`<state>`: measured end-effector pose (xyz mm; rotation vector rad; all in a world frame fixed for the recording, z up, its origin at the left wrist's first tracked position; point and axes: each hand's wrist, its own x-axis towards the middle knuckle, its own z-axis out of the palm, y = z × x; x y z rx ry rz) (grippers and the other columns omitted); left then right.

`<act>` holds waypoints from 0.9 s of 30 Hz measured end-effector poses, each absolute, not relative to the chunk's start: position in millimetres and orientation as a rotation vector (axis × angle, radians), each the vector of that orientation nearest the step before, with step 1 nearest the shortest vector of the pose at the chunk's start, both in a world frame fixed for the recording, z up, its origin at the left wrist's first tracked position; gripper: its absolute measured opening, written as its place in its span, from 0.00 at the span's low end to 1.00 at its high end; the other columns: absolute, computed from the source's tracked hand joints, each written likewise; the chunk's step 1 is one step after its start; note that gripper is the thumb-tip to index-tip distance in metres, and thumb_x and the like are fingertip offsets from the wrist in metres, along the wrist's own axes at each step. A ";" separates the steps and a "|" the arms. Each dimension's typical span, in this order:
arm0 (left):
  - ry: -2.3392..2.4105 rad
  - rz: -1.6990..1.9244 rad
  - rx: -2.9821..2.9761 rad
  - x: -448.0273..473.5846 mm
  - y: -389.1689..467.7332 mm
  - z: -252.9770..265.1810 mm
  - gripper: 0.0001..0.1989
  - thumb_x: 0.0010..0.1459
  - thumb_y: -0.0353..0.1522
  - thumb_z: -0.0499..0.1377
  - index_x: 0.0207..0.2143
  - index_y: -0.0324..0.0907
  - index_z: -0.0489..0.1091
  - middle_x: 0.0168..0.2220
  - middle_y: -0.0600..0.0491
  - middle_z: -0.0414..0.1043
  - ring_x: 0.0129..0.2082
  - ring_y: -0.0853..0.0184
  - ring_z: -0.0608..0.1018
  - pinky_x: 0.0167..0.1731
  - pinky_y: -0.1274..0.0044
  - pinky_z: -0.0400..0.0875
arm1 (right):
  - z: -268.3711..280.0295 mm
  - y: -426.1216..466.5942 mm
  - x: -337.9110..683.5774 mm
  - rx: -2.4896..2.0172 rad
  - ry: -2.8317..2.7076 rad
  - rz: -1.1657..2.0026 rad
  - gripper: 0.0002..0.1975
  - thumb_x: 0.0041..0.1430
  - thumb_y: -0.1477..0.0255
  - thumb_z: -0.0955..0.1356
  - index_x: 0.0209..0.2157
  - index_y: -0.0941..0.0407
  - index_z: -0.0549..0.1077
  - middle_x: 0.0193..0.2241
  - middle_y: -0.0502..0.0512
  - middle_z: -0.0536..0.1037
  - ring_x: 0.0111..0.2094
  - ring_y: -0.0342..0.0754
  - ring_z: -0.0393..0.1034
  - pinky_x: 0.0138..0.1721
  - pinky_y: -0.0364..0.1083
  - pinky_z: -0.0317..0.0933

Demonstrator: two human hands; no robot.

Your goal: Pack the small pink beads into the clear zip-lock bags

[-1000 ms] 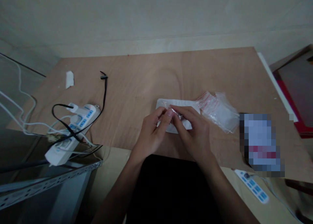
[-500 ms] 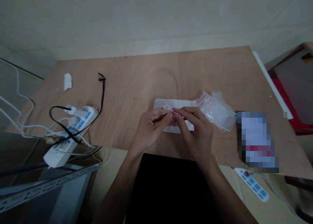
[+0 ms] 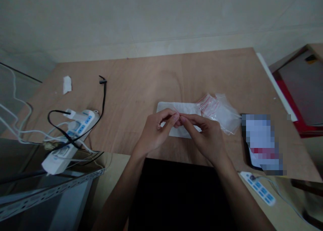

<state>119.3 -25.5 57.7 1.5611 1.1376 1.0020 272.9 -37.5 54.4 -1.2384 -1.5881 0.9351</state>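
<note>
My left hand (image 3: pixel 156 132) and my right hand (image 3: pixel 206 133) meet over the table, thumb and forefinger of each pinched together. Between the fingertips is a small clear zip bag (image 3: pixel 176 109); only a bit of its red-lined edge shows, and the fingers hide the rest. Under my hands lies a flat white rectangular piece (image 3: pixel 180 132), partly covered by them. Just right of it, a loose pile of clear zip bags (image 3: pixel 224 115) with red seal lines overlaps its corner.
On the wooden table (image 3: pixel 141 79), a phone (image 3: pixel 261 137) with a blurred screen lies at the right. A white power strip (image 3: pixel 73 140) with tangled cables is at the left, near a white scrap (image 3: pixel 67 84). Another power strip (image 3: pixel 258 187) sits below the right table edge.
My right fingers have curled in closer to the left fingertips, and less of the small bag shows. The whole view has shifted slightly.
</note>
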 end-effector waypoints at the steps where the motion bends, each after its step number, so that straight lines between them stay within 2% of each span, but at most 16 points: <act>1: 1.174 0.972 1.620 119.5 -26.2 58.1 0.10 0.64 0.34 0.54 0.31 0.41 0.71 0.27 0.56 0.73 0.29 0.72 0.75 0.31 0.79 0.69 | 55.2 -37.1 274.0 -1.253 -1.642 0.922 0.10 0.62 0.72 0.66 0.39 0.53 0.81 0.35 0.51 0.84 0.34 0.47 0.80 0.33 0.43 0.72; 5: 1.362 0.870 1.785 121.7 -29.9 60.1 0.08 0.58 0.29 0.55 0.24 0.42 0.65 0.22 0.59 0.65 0.23 0.73 0.67 0.24 0.80 0.60 | 53.1 -37.9 277.4 -1.410 -1.903 0.587 0.10 0.62 0.72 0.66 0.35 0.55 0.81 0.27 0.53 0.83 0.26 0.48 0.79 0.27 0.43 0.67; 7: 1.488 0.840 1.823 122.8 -31.7 63.2 0.10 0.53 0.27 0.57 0.21 0.42 0.62 0.19 0.61 0.60 0.21 0.74 0.64 0.23 0.79 0.56 | 51.3 -38.2 279.8 -1.513 -1.885 0.338 0.10 0.61 0.70 0.66 0.33 0.56 0.80 0.23 0.54 0.82 0.23 0.49 0.77 0.23 0.43 0.64; 9: 1.580 0.800 1.837 123.4 -32.8 68.4 0.10 0.51 0.26 0.57 0.19 0.42 0.60 0.17 0.61 0.57 0.19 0.74 0.62 0.23 0.78 0.54 | 51.4 -37.6 283.1 -1.555 -1.816 0.225 0.09 0.60 0.68 0.68 0.31 0.56 0.79 0.21 0.54 0.80 0.21 0.48 0.75 0.22 0.44 0.63; 11: 1.572 0.761 1.820 123.6 -33.0 74.3 0.10 0.52 0.28 0.56 0.19 0.42 0.60 0.17 0.61 0.57 0.19 0.74 0.61 0.23 0.77 0.54 | 52.6 -36.3 287.5 -1.526 -1.779 0.299 0.07 0.59 0.68 0.69 0.31 0.54 0.78 0.22 0.53 0.80 0.23 0.48 0.75 0.24 0.45 0.65; 13: 1.516 0.759 1.785 123.7 -32.2 79.3 0.11 0.54 0.30 0.54 0.20 0.42 0.61 0.18 0.60 0.59 0.20 0.73 0.62 0.23 0.77 0.54 | 52.8 -34.4 292.5 -1.393 -1.756 0.508 0.07 0.58 0.68 0.69 0.38 0.53 0.78 0.34 0.55 0.82 0.34 0.51 0.78 0.33 0.48 0.70; 15: 1.460 0.783 1.755 123.9 -30.9 82.1 0.12 0.56 0.30 0.52 0.20 0.42 0.60 0.18 0.60 0.60 0.20 0.73 0.63 0.23 0.77 0.54 | 50.3 -31.9 297.0 -1.151 -1.763 0.806 0.20 0.57 0.67 0.71 0.52 0.50 0.72 0.53 0.57 0.77 0.51 0.54 0.73 0.48 0.55 0.70; 17: 1.401 0.806 1.742 124.2 -29.8 83.2 0.13 0.58 0.30 0.50 0.20 0.42 0.59 0.19 0.59 0.60 0.20 0.72 0.63 0.23 0.77 0.53 | 45.5 -29.2 299.8 -0.925 -1.785 1.072 0.33 0.53 0.65 0.74 0.60 0.47 0.65 0.61 0.56 0.68 0.60 0.55 0.64 0.58 0.60 0.63; 18: 1.373 0.813 1.736 124.3 -29.5 83.4 0.13 0.58 0.30 0.49 0.20 0.42 0.59 0.19 0.59 0.60 0.21 0.72 0.63 0.23 0.76 0.53 | 42.7 -27.9 300.3 -0.859 -1.785 1.155 0.37 0.50 0.64 0.76 0.61 0.46 0.64 0.62 0.56 0.68 0.61 0.54 0.64 0.60 0.60 0.61; 20: 1.340 0.819 1.718 124.3 -29.5 83.5 0.12 0.58 0.30 0.49 0.21 0.42 0.60 0.19 0.59 0.60 0.21 0.72 0.64 0.24 0.76 0.54 | 37.1 -26.1 299.4 -0.798 -1.748 1.210 0.39 0.45 0.65 0.78 0.59 0.45 0.66 0.58 0.54 0.72 0.59 0.53 0.67 0.60 0.59 0.61; 24: 1.328 0.840 1.607 124.7 -30.1 81.4 0.13 0.58 0.32 0.51 0.20 0.42 0.60 0.19 0.59 0.58 0.21 0.72 0.63 0.23 0.76 0.54 | 29.6 -24.4 296.3 -0.791 -1.657 1.191 0.28 0.48 0.65 0.77 0.53 0.47 0.72 0.50 0.54 0.78 0.51 0.51 0.73 0.53 0.54 0.68; 27: 1.368 1.076 1.331 127.6 -25.7 74.2 0.16 0.56 0.34 0.53 0.17 0.43 0.56 0.17 0.59 0.53 0.20 0.72 0.59 0.22 0.76 0.54 | 35.0 -19.3 298.3 -0.855 -1.639 1.091 0.21 0.51 0.64 0.75 0.47 0.51 0.75 0.43 0.54 0.81 0.45 0.50 0.76 0.47 0.52 0.70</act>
